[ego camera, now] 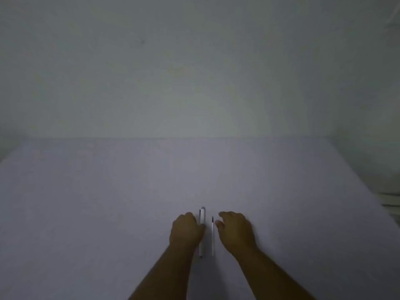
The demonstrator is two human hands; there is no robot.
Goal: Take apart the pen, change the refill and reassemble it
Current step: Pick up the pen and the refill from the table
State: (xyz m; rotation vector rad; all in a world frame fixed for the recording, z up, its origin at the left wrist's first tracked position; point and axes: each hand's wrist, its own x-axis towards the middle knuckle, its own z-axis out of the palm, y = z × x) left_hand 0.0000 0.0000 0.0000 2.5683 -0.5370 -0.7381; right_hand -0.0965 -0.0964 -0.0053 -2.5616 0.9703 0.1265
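A white pen (202,216) lies lengthwise on the pale table (108,202), its clip end pointing away from me. A thin white refill (212,237) with a dark tip lies parallel just to its right. My left hand (186,229) rests over the pen's middle, fingers curled against it, and hides that part of the barrel. My right hand (236,230) hovers just right of the refill with fingers loosely apart, the fingertips close to the refill's upper end. The image is dim, so I cannot tell whether the left fingers truly grip the pen.
A plain wall (194,72) rises behind the table's far edge. At the right edge of view lies a pale stack of something (391,200), too dim to make out.
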